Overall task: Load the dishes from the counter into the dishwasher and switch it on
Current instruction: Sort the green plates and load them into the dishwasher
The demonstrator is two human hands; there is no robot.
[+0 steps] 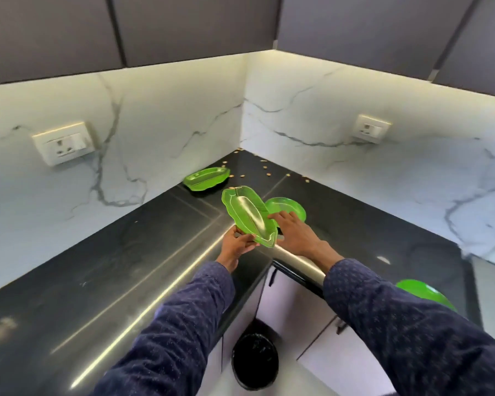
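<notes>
At the bottom centre of the frame, a black-lined bin (255, 362) is seen on the floor below the counter edge. At the lower right, part of a green plate (420, 292) is visible behind the right sleeve (406, 324). Just above frame centre, a green leaf-shaped dish (247, 217) is held tilted over the black counter (97, 267). Its near end is pinched by the left hand (236, 245), thumb on top and fingers curled beneath. The right hand (293, 232) is laid against the dish's right edge with fingers extended and close together; whether the dish is gripped by it cannot be told. A round green bowl (286, 207) is partly hidden behind that hand. Further back, a second leaf-shaped dish (206, 178) lies on the counter near the left wall. Crumbs (266, 167) are scattered in the far corner.
</notes>
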